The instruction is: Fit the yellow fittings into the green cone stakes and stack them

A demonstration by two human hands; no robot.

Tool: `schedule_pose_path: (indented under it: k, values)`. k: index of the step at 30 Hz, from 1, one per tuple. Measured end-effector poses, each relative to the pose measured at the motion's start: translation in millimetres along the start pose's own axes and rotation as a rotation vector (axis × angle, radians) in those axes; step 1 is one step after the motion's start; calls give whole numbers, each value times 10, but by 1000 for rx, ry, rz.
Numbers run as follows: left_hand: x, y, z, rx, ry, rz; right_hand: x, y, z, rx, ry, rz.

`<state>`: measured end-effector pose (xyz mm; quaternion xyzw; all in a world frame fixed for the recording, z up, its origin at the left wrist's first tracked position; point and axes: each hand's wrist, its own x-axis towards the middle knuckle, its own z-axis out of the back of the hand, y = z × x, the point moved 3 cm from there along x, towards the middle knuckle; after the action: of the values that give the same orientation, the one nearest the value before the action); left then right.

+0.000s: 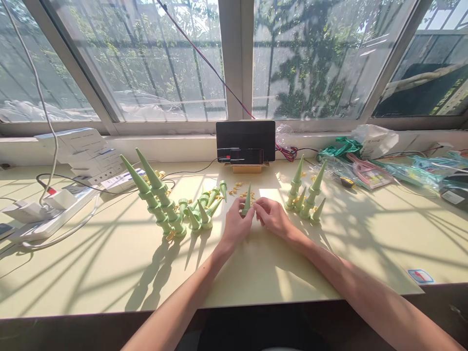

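Observation:
At the middle of the table, my left hand [237, 222] is closed round a green cone [248, 199] that points upward. Close beside it, my right hand [272, 217] is pinched at the cone's right side; whatever lies between its fingertips is too small to make out. Small yellow pieces [237, 188] lie scattered just behind my hands. Tall stacks of green cones [155, 183] stand on the left, with loose green cones [204, 215] between them and my left hand. More stacked green cones [310, 195] stand right of my right hand.
A black tablet [245, 136] stands at the back of the table [256, 282], below the windows. White boxes [86, 151], a power strip [54, 217] and cables are at the left. Plastic bags [369, 170] and a yellow-black tape measure [347, 183] lie at the back right.

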<state>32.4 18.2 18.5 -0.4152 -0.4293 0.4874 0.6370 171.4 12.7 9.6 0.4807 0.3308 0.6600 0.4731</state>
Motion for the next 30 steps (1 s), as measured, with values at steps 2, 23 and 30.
schedule_pose_path:
  k: [2, 23, 30]
  values:
    - [5, 3, 2, 3, -3, -3, 2, -4, 0, -1, 0, 3]
    - [2, -15, 0, 22, -11, -35, -3, 23, -2, 35, 15, -9]
    - [-2, -4, 3, 24, 6, -6, 1, 1, -1, 47, 28, -33]
